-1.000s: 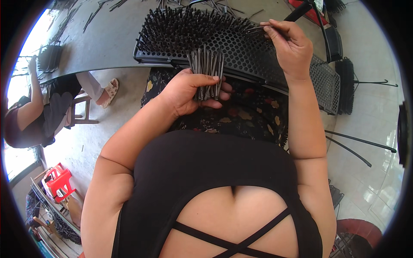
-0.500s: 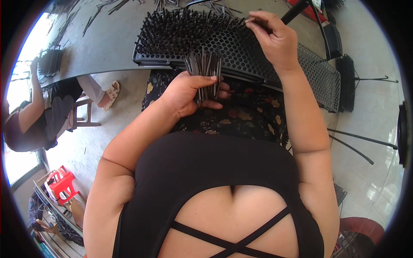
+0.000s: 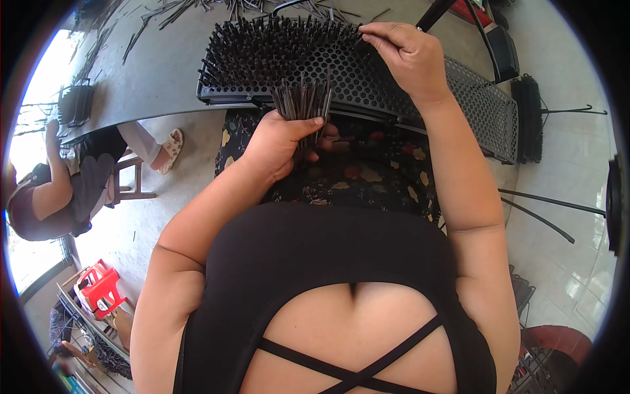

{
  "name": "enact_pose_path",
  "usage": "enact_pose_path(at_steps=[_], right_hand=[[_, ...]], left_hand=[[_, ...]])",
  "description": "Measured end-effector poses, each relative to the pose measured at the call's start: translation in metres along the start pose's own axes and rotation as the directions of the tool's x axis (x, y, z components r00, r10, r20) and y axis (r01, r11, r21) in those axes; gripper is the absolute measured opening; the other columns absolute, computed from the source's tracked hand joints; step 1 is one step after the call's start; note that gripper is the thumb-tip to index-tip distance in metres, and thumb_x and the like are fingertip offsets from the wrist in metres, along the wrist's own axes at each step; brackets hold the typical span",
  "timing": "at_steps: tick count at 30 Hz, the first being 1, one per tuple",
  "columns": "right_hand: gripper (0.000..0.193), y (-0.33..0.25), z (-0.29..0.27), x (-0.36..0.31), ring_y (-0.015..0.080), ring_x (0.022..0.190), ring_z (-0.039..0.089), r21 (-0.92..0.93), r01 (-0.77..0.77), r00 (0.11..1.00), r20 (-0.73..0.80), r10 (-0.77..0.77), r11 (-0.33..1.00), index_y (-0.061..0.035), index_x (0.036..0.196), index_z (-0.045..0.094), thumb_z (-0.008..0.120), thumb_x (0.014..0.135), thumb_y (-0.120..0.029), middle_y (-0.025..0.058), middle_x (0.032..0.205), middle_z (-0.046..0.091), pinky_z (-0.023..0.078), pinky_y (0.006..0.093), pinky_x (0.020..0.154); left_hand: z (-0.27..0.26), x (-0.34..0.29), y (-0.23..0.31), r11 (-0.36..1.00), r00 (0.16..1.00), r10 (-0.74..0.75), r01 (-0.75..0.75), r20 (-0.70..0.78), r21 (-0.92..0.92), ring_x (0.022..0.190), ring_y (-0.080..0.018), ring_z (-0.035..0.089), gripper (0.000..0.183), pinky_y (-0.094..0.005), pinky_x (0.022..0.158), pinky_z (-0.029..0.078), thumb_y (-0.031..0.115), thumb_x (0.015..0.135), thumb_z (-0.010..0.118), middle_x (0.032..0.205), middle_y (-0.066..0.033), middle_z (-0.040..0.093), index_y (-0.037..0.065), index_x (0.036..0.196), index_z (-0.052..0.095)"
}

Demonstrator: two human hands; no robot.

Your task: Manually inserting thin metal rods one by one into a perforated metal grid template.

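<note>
My left hand (image 3: pixel 279 144) is closed around a bundle of thin dark strips (image 3: pixel 302 98), their upper ends fanned out at the near edge of a black perforated panel (image 3: pixel 357 82). Many dark strips (image 3: pixel 252 52) stand upright from the panel's holes, dense over its left part; bare holes show in the middle. Over the far edge of the panel, my right hand (image 3: pixel 413 62) pinches with thumb and forefinger, beside the last standing strips. What lies between those fingertips is too small and dark to make out.
Loose strips (image 3: pixel 177 12) lie scattered on the grey table (image 3: pixel 154 72). A second perforated panel (image 3: pixel 485 105) extends to the right, beside a black bristled piece (image 3: pixel 528 118) with a hooked rod. A co-worker (image 3: pixel 49 184) sits at left; a red stool (image 3: pixel 102 289) stands lower left.
My right hand has moved slightly left along the panel's far edge, its thumb and forefinger now closer together. My left hand still grips the bundle, shifted slightly left and up in view.
</note>
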State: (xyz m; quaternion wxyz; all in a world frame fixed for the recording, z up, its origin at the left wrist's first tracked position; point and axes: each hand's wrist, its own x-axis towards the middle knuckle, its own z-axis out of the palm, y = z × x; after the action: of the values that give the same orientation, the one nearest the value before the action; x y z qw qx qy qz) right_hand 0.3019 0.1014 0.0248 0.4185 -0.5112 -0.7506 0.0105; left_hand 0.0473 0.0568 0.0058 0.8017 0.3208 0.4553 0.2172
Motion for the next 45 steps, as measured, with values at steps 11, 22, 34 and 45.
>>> enact_pose_path(at_steps=[11, 22, 34, 45], right_hand=[[0.016, -0.011, -0.001, 0.002, 0.0136, 0.082, 0.071, 0.070, -0.133, 0.990, -0.045, 0.136, 0.989, -0.0072, 0.102, 0.076, 0.072, 0.087, -0.010, 0.0064, 0.092, 0.075, 0.055, 0.0235, 0.074], [0.012, 0.008, -0.002, -0.013, 0.0191, 0.076, 0.070, -0.093, 0.086, 0.972, -0.210, -0.104, 0.992, -0.0052, 0.092, 0.075, 0.075, 0.083, -0.014, 0.0098, 0.090, 0.074, 0.054, 0.0260, 0.070], [0.024, -0.071, -0.011, -0.036, 0.0072, 0.074, 0.063, 0.680, -0.590, 0.751, 0.266, 0.604, 0.435, -0.0031, 0.109, 0.069, 0.070, 0.086, -0.001, 0.0015, 0.084, 0.069, 0.051, 0.0195, 0.064], [0.024, -0.009, -0.019, -0.026, 0.0106, 0.089, 0.068, 0.247, -0.093, 0.924, -0.339, 0.176, 0.965, 0.0036, 0.111, 0.068, 0.069, 0.088, 0.005, 0.0084, 0.096, 0.073, 0.054, 0.0220, 0.082]], left_hand=[[-0.001, 0.002, -0.006, 0.994, 0.996, 0.089, -0.088, -0.016, 0.071, 0.068, -0.0137, 0.063, 0.009, -0.0260, 0.053, 0.045, 0.008, 0.090, 0.064, 0.086, -0.0070, 0.070, 0.004, 0.098, 0.066], [0.001, 0.003, -0.004, 0.991, 0.995, 0.100, -0.098, -0.015, 0.096, 0.067, -0.0126, 0.062, 0.009, -0.0251, 0.052, 0.044, 0.008, 0.090, 0.064, 0.085, -0.0062, 0.070, 0.004, 0.097, 0.066], [0.016, -0.006, 0.004, 0.969, 0.976, 0.201, -0.210, 0.079, 0.129, 0.066, -0.0101, 0.062, 0.014, -0.0219, 0.050, 0.044, 0.008, 0.091, 0.065, 0.086, -0.0049, 0.070, 0.004, 0.104, 0.065], [0.008, 0.001, 0.006, 0.994, 0.998, -0.063, 0.065, -0.026, 0.091, 0.068, -0.0122, 0.062, 0.013, -0.0240, 0.052, 0.040, 0.012, 0.091, 0.066, 0.089, -0.0076, 0.070, 0.005, 0.102, 0.065]])
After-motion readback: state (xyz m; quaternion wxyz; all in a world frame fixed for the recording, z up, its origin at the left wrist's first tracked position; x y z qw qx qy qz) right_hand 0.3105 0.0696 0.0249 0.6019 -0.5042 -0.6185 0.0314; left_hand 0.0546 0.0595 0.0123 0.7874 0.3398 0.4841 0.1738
